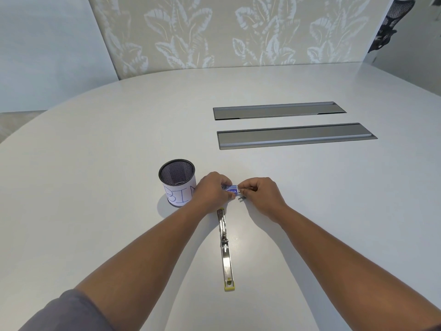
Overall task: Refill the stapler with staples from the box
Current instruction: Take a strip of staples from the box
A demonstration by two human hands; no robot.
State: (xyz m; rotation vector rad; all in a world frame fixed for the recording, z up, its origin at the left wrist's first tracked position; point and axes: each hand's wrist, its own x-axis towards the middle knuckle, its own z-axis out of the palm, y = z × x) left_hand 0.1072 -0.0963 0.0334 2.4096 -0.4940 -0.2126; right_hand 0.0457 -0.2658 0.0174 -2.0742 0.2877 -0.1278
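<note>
L hand [211, 191] & R hand [259, 193] at frame centre, fingers of both clamped on box [231, 188], stapler [225, 244] open flat on bench [95, 163] below, mesh cup [177, 182] left

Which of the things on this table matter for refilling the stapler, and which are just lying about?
In the job:
- staple box, held between left hand and right hand
- stapler, lying opened out flat on the table

Lying about:
- mesh cup labelled BIN
- two grey cable hatches set in the tabletop
</note>
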